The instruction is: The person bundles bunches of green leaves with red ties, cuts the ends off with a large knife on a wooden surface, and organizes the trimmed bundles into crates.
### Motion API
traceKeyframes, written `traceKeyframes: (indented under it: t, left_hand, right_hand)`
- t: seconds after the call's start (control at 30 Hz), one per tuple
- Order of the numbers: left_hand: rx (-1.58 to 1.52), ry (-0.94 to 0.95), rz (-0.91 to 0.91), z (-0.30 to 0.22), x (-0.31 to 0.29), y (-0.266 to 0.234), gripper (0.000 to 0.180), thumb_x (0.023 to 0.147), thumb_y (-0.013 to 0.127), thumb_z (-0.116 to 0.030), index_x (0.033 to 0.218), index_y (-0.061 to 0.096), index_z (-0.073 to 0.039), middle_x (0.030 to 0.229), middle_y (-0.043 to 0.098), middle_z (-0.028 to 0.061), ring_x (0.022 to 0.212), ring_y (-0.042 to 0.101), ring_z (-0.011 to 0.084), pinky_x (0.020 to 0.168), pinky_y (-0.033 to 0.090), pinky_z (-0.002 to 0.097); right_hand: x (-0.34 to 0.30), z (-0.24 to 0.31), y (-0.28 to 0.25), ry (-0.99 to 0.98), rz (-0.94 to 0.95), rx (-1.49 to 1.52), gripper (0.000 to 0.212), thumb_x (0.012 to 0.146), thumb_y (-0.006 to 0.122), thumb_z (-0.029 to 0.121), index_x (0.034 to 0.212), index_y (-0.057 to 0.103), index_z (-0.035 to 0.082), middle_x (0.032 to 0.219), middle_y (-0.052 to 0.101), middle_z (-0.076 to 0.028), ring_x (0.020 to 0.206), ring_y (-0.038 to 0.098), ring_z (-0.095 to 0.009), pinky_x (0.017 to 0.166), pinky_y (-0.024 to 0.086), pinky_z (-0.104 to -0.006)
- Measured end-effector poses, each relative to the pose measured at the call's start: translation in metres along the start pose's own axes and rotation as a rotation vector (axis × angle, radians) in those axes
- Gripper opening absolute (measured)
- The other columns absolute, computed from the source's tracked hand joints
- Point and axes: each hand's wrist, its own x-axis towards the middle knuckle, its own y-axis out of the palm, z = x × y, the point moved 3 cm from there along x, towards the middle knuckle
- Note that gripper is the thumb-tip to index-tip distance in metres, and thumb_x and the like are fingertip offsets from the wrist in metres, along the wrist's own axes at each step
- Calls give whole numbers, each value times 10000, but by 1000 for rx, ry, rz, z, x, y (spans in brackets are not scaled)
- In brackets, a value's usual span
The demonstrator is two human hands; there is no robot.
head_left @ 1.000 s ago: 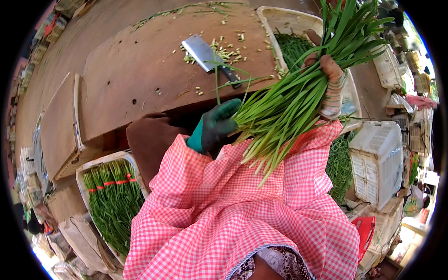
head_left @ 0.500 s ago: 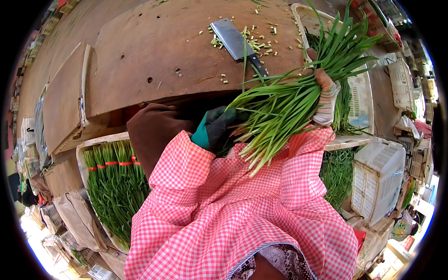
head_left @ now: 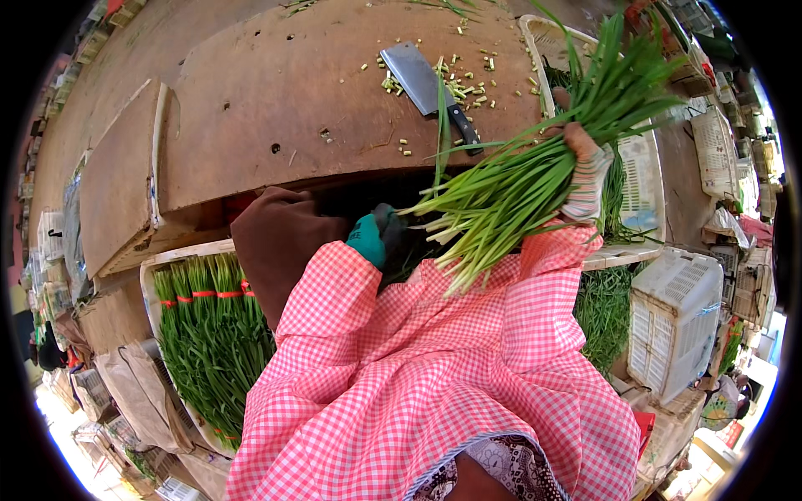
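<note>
My right hand (head_left: 582, 171), in a striped cuffed glove, grips a large bunch of garlic chives (head_left: 510, 196). The leaves point up to the right, and the pale stem ends hang down to the left over my lap. My left hand (head_left: 378, 235), in a green and dark glove, is closed by the lower left stem ends. A thin stem or leaf seems to run into its fingertips, but what it pinches is partly hidden. On the wooden table lies a cleaver (head_left: 428, 90) with a dark handle, among short cut stem pieces (head_left: 468, 90). One loose leaf (head_left: 442, 134) hangs over the table edge.
At my left, a crate (head_left: 150, 280) holds chive bundles (head_left: 209, 334) tied with red bands. A white crate (head_left: 642, 179) with loose chives stands at the right, above more greens (head_left: 603, 317). An upturned white crate (head_left: 675, 326) is beside them. Brown cloth (head_left: 280, 242) covers my knee.
My left hand has drawn slightly down and away from the bunch, its fingers now closed near the stem tips. The bunch has lifted a little in my right hand, its leaves blurred.
</note>
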Motion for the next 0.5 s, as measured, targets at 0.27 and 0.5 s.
traceKeyframes:
  t: [0.27,0.5]
  left_hand:
    - [644,327,-428,45,16,0,273,917,495,-313,883,559,-50,650,558,37,538,498,116,517,429,288]
    - [151,100,-144,-4,11,-13,346,899,553,-304,1103,590,-26,915,630,128,812,604,172,755,481,298]
  right_hand:
    - [-10,47,-19,-127,86,145,564,824,632,202,1312,429,6,784,599,-64,637,553,-137,580,506,-263]
    - [0,55,-34,-165,303,11,813,771,722,353,1384,310,14,779,614,-65,665,610,-164,577,537,-294]
